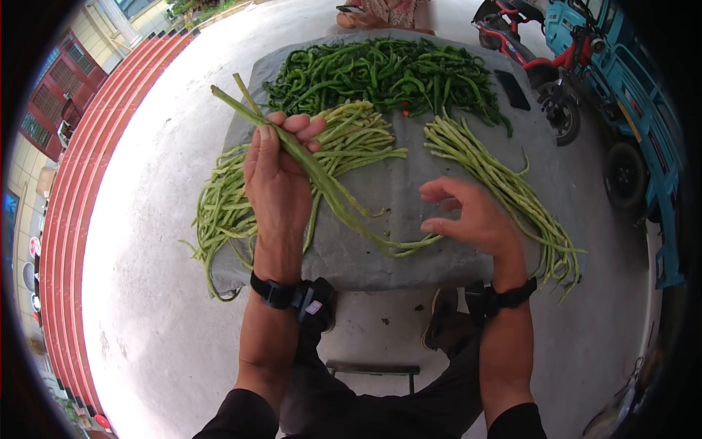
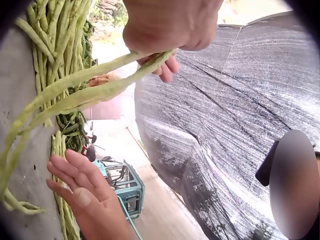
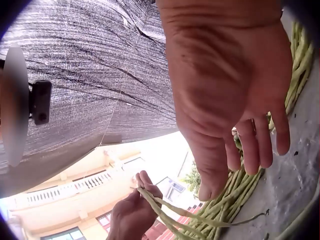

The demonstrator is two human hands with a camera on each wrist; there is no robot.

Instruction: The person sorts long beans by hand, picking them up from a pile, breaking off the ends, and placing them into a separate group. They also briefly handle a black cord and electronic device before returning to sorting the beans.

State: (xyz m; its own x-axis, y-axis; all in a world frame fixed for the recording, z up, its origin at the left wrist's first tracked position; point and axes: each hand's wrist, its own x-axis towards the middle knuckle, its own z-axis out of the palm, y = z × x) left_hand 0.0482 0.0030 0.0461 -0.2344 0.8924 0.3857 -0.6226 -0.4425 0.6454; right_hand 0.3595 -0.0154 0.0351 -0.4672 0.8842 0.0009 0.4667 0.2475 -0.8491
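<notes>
My left hand (image 1: 281,172) pinches a few long green beans (image 1: 322,179) between thumb and fingers, raised above the left pile. Their lower ends droop and curve toward the right. Relaxed and slightly bent, the fingers of my right hand (image 1: 468,212) hold nothing; the thumb is close by the drooping bean tips in the head view. In the right wrist view the palm (image 3: 225,75) faces the camera, fingers apart. A large tangled pile of long beans (image 1: 227,197) lies left of centre, and a neater, aligned bundle of long beans (image 1: 497,186) lies beyond my right hand.
Green chili peppers (image 1: 380,73) are heaped along the far side of the grey cloth-covered table (image 1: 409,274). A phone (image 1: 512,89) lies at the far right corner. Another person (image 1: 387,14) sits opposite with a phone. A blue three-wheeler (image 1: 636,110) stands to the right.
</notes>
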